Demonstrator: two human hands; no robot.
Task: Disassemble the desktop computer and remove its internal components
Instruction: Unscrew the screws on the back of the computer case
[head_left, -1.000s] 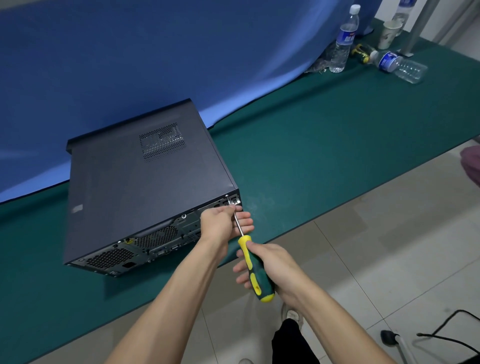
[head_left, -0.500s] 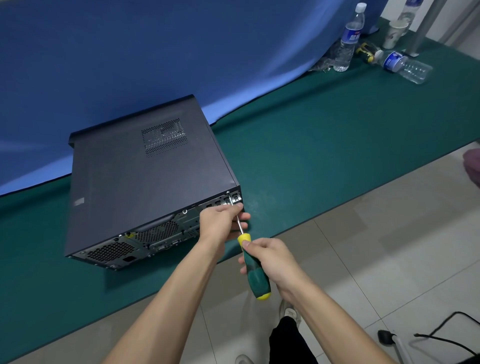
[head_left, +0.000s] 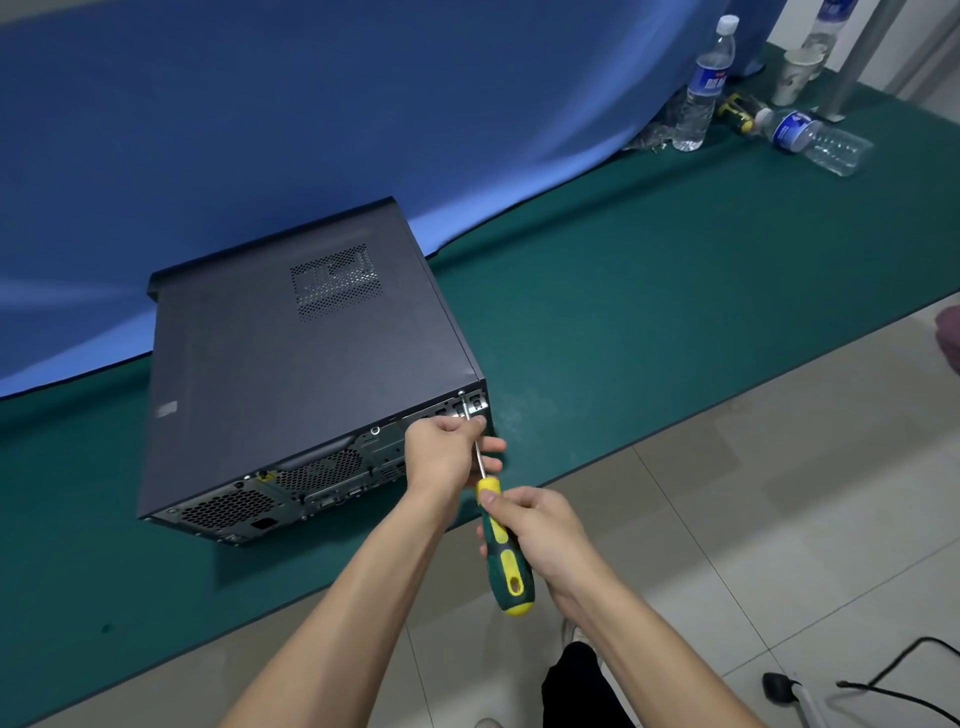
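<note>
While the right hand curls round the green-and-yellow plastic-handled screwdriver, the left hand pinches its steel shaft near the tip, guiding it to a rear corner screw. The dark grey metal desktop computer case, lying on its side on the green mat, looks heavy, rigid; grip its edges.

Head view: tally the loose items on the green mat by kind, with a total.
Black metal desktop computer case: 1
Green-and-yellow-handled screwdriver, gripped by the right hand, shaft steadied by the left hand: 1
Clear plastic water bottles, one upright, one lying: 2
White paper cup: 1
Total: 5
</note>
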